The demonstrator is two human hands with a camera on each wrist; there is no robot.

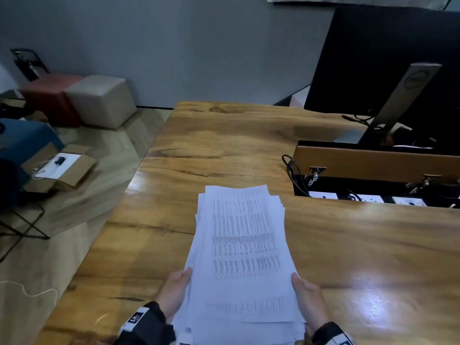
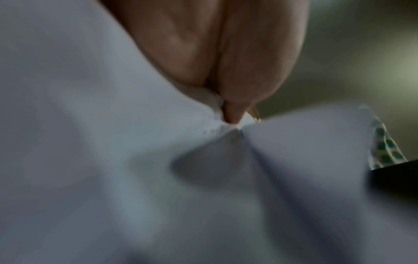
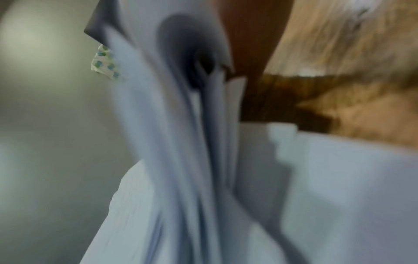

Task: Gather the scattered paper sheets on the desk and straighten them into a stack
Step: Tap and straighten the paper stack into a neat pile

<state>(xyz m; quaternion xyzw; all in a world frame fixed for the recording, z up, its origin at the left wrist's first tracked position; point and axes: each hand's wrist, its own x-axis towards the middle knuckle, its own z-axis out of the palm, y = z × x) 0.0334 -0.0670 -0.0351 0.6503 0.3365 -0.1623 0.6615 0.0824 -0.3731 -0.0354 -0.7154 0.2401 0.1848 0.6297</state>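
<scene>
A thick bundle of white printed sheets is held over the near part of the wooden desk, its far edges fanned and uneven. My left hand grips the bundle's left edge, thumb on top. My right hand grips the right edge the same way. In the left wrist view, blurred fingers press into white paper. The right wrist view shows only blurred, splayed sheet edges against the desk; that hand's fingers are hidden.
A black monitor on a stand rises at the back right, behind an open cable hatch with sockets and cords. The desk's left edge runs diagonally; beyond it on the floor are cube stools and a cardboard box.
</scene>
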